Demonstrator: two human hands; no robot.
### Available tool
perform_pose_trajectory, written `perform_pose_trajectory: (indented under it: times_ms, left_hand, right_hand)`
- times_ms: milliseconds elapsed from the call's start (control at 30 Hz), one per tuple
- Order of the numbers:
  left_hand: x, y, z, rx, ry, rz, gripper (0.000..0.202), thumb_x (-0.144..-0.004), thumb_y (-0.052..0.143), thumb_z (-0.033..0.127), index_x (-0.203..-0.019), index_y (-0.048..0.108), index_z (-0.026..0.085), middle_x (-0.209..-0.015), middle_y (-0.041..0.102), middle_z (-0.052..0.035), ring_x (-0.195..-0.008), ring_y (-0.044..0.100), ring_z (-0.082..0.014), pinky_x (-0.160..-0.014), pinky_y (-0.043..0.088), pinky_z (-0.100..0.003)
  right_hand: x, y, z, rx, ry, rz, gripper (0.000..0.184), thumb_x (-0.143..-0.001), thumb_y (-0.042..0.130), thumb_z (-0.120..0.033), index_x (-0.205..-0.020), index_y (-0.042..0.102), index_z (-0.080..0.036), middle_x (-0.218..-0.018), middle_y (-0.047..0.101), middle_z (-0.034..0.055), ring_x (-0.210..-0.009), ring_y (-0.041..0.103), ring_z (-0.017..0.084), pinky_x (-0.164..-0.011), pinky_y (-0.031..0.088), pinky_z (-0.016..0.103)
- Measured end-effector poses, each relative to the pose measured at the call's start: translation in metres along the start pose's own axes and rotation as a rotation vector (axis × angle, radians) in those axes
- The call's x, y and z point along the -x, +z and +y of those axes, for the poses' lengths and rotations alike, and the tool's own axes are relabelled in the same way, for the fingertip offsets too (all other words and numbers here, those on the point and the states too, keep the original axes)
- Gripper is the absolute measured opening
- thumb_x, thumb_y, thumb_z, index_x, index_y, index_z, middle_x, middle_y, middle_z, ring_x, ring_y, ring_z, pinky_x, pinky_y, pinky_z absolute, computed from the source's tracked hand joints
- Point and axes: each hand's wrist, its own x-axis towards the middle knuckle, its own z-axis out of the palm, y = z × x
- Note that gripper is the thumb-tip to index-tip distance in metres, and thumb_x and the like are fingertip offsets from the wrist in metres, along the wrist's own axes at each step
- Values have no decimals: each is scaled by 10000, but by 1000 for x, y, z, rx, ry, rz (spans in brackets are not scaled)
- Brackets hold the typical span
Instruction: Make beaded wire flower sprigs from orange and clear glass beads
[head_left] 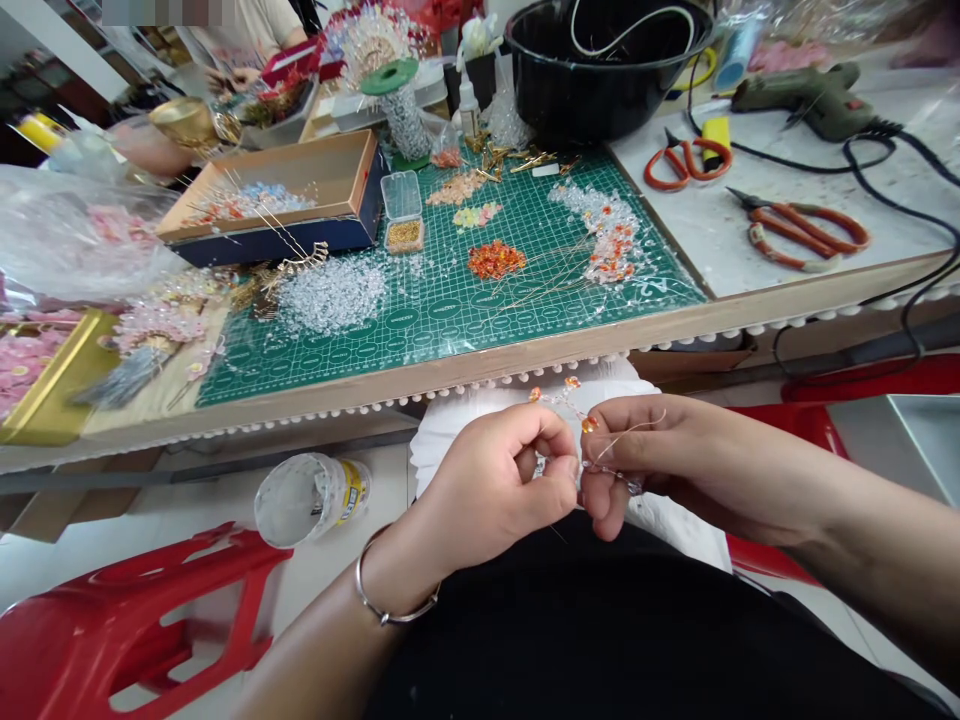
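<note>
From where I stand, a person's two bare hands meet just in front of the tabletop, over a dark-clothed lap, working on a beaded wire sprig. The left hand, with a silver bracelet at the wrist, has its thumb and forefinger curled into a ring, closed at the tips on the fine wire. The right hand comes in from the other side, its thumb and bent fingers pinching the sprig close beside the left fingertips. Of three orange beads, one sits right against the right fingertips; the other two stand out above the gap between the hands. A loose end of wire curves across the right thumb, and clear beads show beneath that hand. Beyond, a green cutting mat bears a heap of orange beads, a larger heap of clear beads and, to the right, a cluster of beaded sprigs. Orange-handled pliers lie farther right.
</note>
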Motion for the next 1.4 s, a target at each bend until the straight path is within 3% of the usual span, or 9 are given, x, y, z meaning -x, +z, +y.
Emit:
perform_pose_trajectory:
  times_ms: [267,467,733,933,1067,1200,1300,1400]
  left_hand:
    - [1,-1,-3,-20,67,8,49,-860,631,203,-824,597,201,-543,367,92,-475,294,-59,-428,242,-203]
    - [1,-3,-11,-12,106,89,39,-886,648,234,-853,633,219,-594,445,70,-520,368,-71,-462,296,-200]
    - [2,-1,-7,-26,134,91,62,-891,640,213,-831,623,210,-633,482,70,-517,354,-57,-454,282,-196]
    - [2,-2,3,-133,132,38,122,-876,593,178,-756,570,187,-572,421,83,-493,334,-51,-448,270,-194]
    - [1,-1,7,-192,187,75,118,-845,603,141,-737,569,175,-588,469,87,-509,352,-37,-493,306,-179]
    - [1,2,2,-141,172,94,117,-867,605,155,-757,574,178,-644,545,73,-532,387,-41,-515,324,-185]
    - [0,5,-7,34,116,118,86,-892,639,224,-819,608,191,-695,591,50,-527,383,-53,-489,311,-204]
    - [-3,5,-16,287,104,211,162,-931,636,351,-924,674,194,-882,701,-11,-501,342,-47,-467,277,-231]
  right_hand:
    - [5,-3,-2,-40,41,-31,131,-827,741,-272,-786,692,-158,-772,794,63,-688,757,177,-714,558,266]
    - [7,-9,3,-127,61,-61,107,-871,672,-259,-814,627,-181,-828,808,87,-729,773,202,-753,554,306]
    - [9,-9,5,-159,52,-76,100,-883,653,-248,-809,625,-186,-793,798,71,-710,773,198,-706,543,285]
    - [9,-2,3,-39,4,-10,106,-888,626,-258,-835,671,-178,-810,794,79,-739,757,202,-769,552,328]
    - [6,4,3,85,-48,13,134,-902,637,-301,-833,657,-188,-748,766,39,-716,724,178,-765,534,318]
    - [1,7,6,251,-97,151,182,-841,726,-347,-775,639,-201,-633,680,-25,-550,615,117,-607,487,264]
    - [-1,5,9,395,-103,284,252,-849,708,-443,-787,635,-209,-618,661,-18,-480,531,98,-430,357,214]
    - [0,1,11,340,-104,276,277,-873,678,-473,-795,617,-215,-538,602,-34,-459,522,108,-389,308,203]
